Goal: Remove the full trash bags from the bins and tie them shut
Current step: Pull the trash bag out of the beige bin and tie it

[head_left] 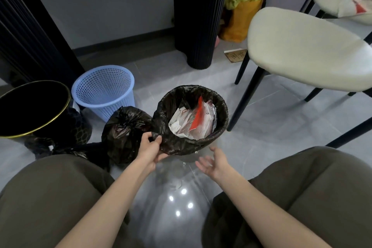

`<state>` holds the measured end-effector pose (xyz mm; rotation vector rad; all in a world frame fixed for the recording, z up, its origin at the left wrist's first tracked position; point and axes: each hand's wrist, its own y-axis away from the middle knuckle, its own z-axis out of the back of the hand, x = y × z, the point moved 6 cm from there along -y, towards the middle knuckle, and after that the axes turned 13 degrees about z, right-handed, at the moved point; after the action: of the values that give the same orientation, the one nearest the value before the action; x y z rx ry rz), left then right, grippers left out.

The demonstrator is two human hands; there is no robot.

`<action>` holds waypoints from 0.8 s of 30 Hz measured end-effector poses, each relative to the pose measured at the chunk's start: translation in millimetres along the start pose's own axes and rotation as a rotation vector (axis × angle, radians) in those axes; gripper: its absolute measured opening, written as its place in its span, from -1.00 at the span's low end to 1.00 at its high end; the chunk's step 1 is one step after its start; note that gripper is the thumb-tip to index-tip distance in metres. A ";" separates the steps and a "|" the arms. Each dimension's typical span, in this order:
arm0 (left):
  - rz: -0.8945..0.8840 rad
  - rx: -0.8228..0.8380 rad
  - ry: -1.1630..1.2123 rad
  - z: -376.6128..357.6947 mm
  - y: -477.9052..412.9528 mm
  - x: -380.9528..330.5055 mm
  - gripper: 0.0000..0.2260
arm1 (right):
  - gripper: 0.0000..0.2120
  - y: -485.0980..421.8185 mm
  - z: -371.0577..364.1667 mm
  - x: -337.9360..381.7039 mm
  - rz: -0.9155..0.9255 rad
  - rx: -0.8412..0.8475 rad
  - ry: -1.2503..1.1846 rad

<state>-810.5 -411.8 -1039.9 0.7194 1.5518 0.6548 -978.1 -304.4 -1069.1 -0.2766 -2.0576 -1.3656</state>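
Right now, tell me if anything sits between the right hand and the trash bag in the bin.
Nothing visible does. The right hand hovers open just short of the near rim of the trash bag, with only floor between. The left hand holds the rim's left side; the tied bag lies further left.

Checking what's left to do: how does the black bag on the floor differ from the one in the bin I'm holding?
The floor bag is out of any bin, bunched shut on top; the bin's bag is stretched over the rim, open, paper trash showing. The left hand grips only the bin's bag. Both are black crinkled plastic.
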 end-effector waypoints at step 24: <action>0.049 0.102 -0.037 -20.0 26.5 -43.0 -0.83 | -0.88 23.2 -28.2 114.3 0.689 0.141 0.287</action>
<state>-825.7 -427.6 -990.2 0.8435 1.5462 0.5988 -1043.3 -338.6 -974.4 -0.6197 -1.5890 -0.7806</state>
